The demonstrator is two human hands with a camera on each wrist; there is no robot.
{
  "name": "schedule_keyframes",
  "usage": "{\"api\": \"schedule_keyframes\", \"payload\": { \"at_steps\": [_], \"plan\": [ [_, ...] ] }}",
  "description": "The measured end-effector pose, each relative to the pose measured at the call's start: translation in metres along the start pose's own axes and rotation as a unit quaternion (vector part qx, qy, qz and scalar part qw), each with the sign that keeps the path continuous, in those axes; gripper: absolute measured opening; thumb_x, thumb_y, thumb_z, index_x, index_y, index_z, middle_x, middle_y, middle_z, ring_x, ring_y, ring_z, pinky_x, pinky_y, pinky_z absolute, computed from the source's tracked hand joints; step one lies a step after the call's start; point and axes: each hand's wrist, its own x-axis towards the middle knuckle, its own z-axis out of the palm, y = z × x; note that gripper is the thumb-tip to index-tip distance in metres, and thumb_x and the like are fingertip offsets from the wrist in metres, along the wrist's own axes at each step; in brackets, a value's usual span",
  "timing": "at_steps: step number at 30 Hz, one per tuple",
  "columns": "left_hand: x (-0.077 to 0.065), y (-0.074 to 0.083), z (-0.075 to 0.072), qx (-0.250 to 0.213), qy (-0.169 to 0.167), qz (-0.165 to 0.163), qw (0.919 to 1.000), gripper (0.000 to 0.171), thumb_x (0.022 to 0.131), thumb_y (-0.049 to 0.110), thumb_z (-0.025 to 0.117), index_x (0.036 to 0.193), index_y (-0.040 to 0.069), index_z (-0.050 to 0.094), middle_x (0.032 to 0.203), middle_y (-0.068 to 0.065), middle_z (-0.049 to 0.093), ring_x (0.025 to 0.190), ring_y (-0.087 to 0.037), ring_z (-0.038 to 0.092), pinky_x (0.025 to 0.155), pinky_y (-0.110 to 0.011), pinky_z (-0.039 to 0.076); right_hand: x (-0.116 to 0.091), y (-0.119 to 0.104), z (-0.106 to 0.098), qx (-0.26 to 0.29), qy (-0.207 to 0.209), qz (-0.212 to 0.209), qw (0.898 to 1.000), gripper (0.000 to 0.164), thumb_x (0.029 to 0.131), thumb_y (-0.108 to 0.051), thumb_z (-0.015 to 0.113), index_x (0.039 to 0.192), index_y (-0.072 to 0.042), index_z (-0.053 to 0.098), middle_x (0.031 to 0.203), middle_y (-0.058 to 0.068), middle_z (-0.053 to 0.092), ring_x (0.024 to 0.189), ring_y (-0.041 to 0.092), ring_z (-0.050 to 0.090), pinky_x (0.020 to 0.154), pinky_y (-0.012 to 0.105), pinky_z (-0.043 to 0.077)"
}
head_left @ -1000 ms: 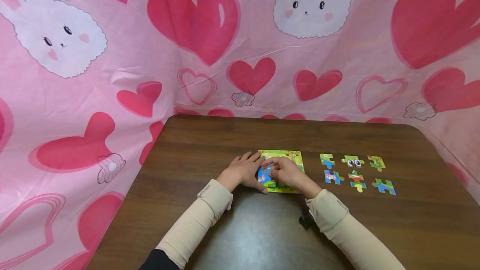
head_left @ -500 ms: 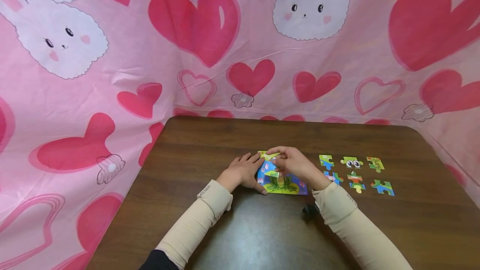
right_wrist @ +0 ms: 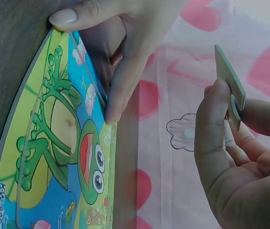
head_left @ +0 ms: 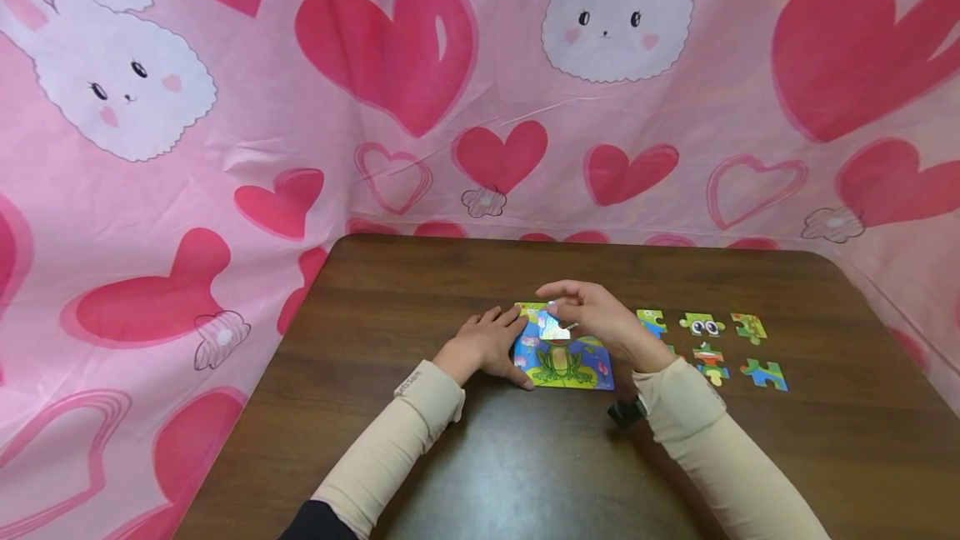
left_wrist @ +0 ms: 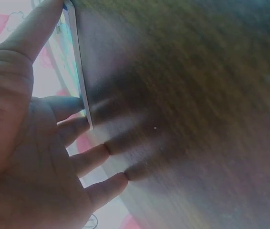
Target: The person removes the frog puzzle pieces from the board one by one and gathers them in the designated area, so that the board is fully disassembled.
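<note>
A flat puzzle board (head_left: 562, 367) with a printed frog lies on the table. My left hand (head_left: 491, 342) rests along its left edge, fingers spread; in the left wrist view the thumb (left_wrist: 35, 28) and two fingertips meet the board's side. My right hand (head_left: 603, 319) is raised over the board's far right part. It pinches a puzzle piece (head_left: 553, 326) between thumb and fingers. The right wrist view shows this piece (right_wrist: 230, 78) nearly edge-on, apart from the board, with the frog's face (right_wrist: 92, 162) visible on the board below.
Right of the board lie several loose puzzle pieces in two rows, among them one with two eyes (head_left: 702, 324) and a blue-green one (head_left: 765, 373). My right forearm partly covers the nearest ones. A pink heart-print cloth (head_left: 420, 173) hangs behind the brown table (head_left: 420, 273).
My right hand has lifted the puzzle piece up off the board and shifted slightly right and away. More of the printed frog now shows. My left hand has stayed in place.
</note>
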Motion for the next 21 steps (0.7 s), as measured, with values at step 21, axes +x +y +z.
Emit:
{"api": "schedule_keyframes", "payload": {
  "at_steps": [21],
  "plan": [
    [-0.002, -0.001, 0.000, -0.016, 0.004, 0.005, 0.9998, 0.111, 0.076, 0.069, 0.077, 0.163, 0.026, 0.023, 0.172, 0.003, 0.012, 0.159, -0.029, 0.014, 0.126, -0.053, 0.019, -0.061, 0.024, -0.073, 0.030, 0.077, 0.026, 0.996, 0.044, 0.102, -0.030, 0.062, 0.142, -0.012, 0.052, 0.108, -0.005, 0.056, 0.083, 0.009, 0.054, 0.073, 0.028, 0.056]
  ]
}}
